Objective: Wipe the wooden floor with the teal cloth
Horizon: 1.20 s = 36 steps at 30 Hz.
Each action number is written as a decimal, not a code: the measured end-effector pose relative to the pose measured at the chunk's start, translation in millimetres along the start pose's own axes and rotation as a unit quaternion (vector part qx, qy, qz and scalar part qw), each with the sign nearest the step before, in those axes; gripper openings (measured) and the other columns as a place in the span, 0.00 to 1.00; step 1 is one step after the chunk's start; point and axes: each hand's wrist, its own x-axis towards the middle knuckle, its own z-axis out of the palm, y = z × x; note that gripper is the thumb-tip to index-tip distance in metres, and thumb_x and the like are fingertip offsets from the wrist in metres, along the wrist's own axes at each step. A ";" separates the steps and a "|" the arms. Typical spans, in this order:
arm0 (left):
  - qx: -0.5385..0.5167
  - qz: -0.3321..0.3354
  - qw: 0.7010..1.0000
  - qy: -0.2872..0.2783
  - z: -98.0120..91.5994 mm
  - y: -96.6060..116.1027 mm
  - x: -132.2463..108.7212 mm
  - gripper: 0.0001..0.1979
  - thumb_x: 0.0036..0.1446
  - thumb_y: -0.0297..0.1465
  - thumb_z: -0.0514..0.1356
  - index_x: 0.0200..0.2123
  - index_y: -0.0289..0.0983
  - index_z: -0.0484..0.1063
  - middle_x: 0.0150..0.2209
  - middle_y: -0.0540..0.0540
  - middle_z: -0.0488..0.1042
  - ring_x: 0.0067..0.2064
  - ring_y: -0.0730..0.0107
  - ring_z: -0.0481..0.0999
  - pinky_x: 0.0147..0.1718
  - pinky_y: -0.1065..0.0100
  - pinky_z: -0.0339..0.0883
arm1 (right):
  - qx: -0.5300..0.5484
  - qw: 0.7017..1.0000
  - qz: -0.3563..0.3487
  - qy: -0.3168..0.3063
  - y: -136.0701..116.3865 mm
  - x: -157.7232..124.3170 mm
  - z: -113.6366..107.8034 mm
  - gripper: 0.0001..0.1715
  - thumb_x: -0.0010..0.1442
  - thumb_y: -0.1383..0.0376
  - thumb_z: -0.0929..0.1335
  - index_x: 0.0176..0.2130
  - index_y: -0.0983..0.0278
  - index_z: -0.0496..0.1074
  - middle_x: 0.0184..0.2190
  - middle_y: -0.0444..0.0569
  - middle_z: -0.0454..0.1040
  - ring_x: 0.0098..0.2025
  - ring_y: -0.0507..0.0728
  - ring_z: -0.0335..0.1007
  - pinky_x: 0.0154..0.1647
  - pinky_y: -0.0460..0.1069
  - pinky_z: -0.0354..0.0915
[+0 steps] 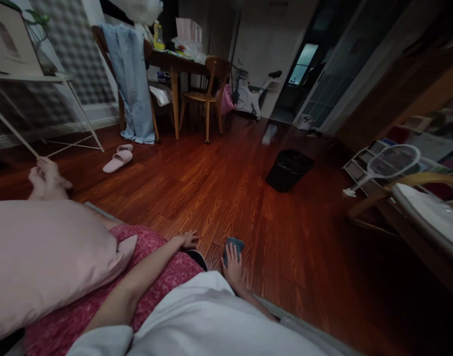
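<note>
My right hand [232, 264] reaches down to the wooden floor, fingers spread flat over a small dark teal object [234, 244], perhaps a phone; only its far end shows. My left hand [189, 239] rests at the edge of the red patterned fabric [163, 267] over my legs, fingers loosely extended and holding nothing. A pink pillow [44, 262] lies on my lap at the left. My bare feet [47, 181] show beyond it.
A black bin [287, 169] stands on the wooden floor [219, 193]. Pink slippers [118, 159] lie at left. A wooden table with chairs [207, 94], a blue garment [132, 79], an exercise bike [254, 96], a wooden chair [415, 207] and a white racket-shaped swatter [387, 165].
</note>
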 end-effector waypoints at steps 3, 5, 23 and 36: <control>0.004 -0.016 1.000 -0.008 -1.3 1.7 -0.7 0.34 0.63 0.44 0.57 0.69 0.40 0.56 0.73 0.37 0.41 0.71 0.46 0.45 0.66 0.48 0.48 | 0.013 0.995 -0.101 -0.006 -34.4 14.5 1.6 0.35 0.69 0.52 0.54 0.71 0.56 0.49 0.73 0.47 0.47 0.74 0.58 0.37 0.70 0.60 0.42; 0.005 -0.022 1.000 -0.011 -2.1 3.0 -1.2 0.34 0.63 0.44 0.57 0.69 0.40 0.56 0.73 0.38 0.41 0.72 0.46 0.44 0.66 0.48 0.47 | 0.023 0.988 -0.151 -0.009 -45.2 32.0 -1.6 0.34 0.69 0.53 0.55 0.71 0.55 0.48 0.72 0.47 0.49 0.73 0.56 0.38 0.70 0.58 0.42; 0.004 -0.018 1.000 -0.006 -2.3 2.2 -0.7 0.34 0.62 0.47 0.56 0.69 0.43 0.58 0.73 0.40 0.42 0.71 0.46 0.46 0.65 0.48 0.50 | -0.030 0.991 0.131 -0.006 73.0 26.3 -17.4 0.38 0.68 0.52 0.49 0.70 0.65 0.54 0.73 0.52 0.46 0.74 0.61 0.36 0.71 0.62 0.39; 0.015 -0.023 1.000 -0.007 -0.9 1.2 0.7 0.35 0.62 0.49 0.55 0.69 0.43 0.56 0.73 0.39 0.42 0.71 0.43 0.45 0.64 0.42 0.47 | 0.050 0.978 -0.199 -0.030 -44.4 57.9 -8.7 0.33 0.70 0.53 0.54 0.71 0.54 0.49 0.72 0.45 0.50 0.73 0.55 0.40 0.70 0.57 0.44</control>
